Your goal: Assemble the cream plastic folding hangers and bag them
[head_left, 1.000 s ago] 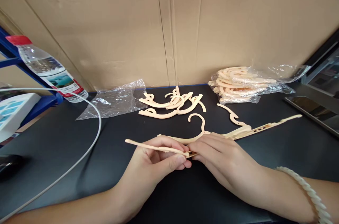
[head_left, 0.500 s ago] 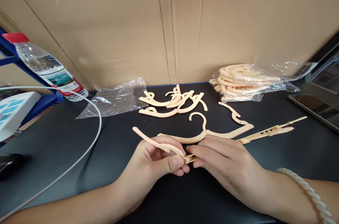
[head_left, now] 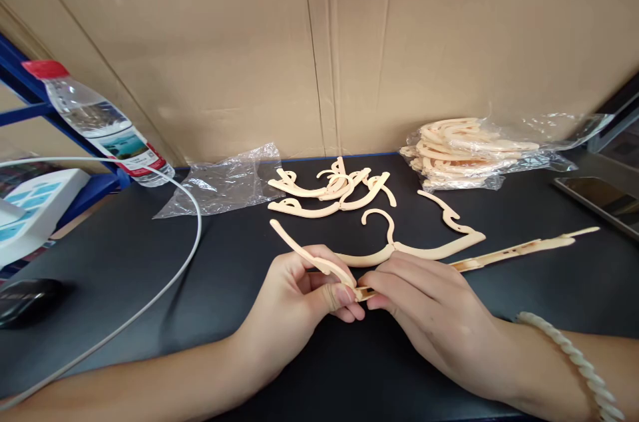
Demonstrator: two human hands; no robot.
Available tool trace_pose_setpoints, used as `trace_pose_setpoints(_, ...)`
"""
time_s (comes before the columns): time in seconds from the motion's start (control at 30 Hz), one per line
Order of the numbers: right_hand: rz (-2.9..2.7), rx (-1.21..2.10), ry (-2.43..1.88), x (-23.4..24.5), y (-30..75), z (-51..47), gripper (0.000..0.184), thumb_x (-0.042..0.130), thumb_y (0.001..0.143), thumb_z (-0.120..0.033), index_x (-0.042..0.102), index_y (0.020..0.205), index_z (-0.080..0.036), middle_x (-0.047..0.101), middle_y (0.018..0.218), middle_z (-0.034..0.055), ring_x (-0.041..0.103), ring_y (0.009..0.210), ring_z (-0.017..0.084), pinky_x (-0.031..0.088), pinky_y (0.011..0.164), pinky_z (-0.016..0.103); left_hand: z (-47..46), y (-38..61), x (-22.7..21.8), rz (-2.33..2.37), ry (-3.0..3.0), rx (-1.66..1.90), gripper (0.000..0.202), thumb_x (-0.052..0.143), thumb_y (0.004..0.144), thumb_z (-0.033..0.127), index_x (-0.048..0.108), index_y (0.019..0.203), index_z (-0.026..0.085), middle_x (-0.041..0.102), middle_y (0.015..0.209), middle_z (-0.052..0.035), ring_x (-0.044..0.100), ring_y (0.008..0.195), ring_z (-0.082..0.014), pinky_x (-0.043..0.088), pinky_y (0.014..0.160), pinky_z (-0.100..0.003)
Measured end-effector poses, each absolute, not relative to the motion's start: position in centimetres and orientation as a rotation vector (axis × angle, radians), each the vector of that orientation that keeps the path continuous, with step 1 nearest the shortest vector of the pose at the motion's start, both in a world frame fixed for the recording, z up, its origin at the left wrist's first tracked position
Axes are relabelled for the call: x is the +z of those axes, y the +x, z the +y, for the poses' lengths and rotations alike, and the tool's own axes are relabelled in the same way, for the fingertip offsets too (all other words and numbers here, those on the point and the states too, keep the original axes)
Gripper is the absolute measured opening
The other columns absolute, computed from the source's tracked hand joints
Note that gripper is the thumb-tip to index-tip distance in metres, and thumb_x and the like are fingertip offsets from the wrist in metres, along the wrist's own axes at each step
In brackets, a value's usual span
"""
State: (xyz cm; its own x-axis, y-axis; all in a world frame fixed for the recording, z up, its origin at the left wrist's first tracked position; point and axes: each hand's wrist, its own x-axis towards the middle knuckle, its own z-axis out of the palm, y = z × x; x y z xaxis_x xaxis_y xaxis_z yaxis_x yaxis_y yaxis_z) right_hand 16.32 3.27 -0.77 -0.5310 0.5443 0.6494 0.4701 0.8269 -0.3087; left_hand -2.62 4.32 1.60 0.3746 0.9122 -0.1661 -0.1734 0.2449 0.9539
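Between my hands is a cream plastic folding hanger, held above the black table. My left hand pinches its left end between thumb and fingers, where a curved strip sticks up and to the left. My right hand is wrapped over the middle part and hides most of it; the long slotted arm comes out past my knuckles to the right. Just behind my hands an opened hanger lies flat, hook upward, its right bar unfolded. Farther back are several more cream hangers in an overlapping group.
A clear bag of hangers lies at the back right, near a phone. An empty plastic bag, a water bottle and a black mouse are on the left. A white cable loops across the table there. Cardboard stands behind.
The slotted arm of the held hanger has closed up, its two strips now nearly together at the right end. Both hands keep their grip. The whole view has shifted slightly.
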Motion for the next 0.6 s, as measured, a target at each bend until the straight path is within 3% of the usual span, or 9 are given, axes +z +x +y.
trace_pose_setpoints(0.6,-2.21,0.199,-0.796,-1.44,16.14,3.09,0.022,0.047,0.091,-0.002,0.065,0.085,-0.013,0.06,0.074,0.0039,0.048,0.063,0.015,0.04,0.058,0.028,3.55,-1.81,0.67,0.943,1.065,1.031,0.015,0.076,0.074,0.014,0.066,0.063,0.013,0.066,0.062,0.0,0.067,0.057,-0.0118,0.056,0.056,-0.019)
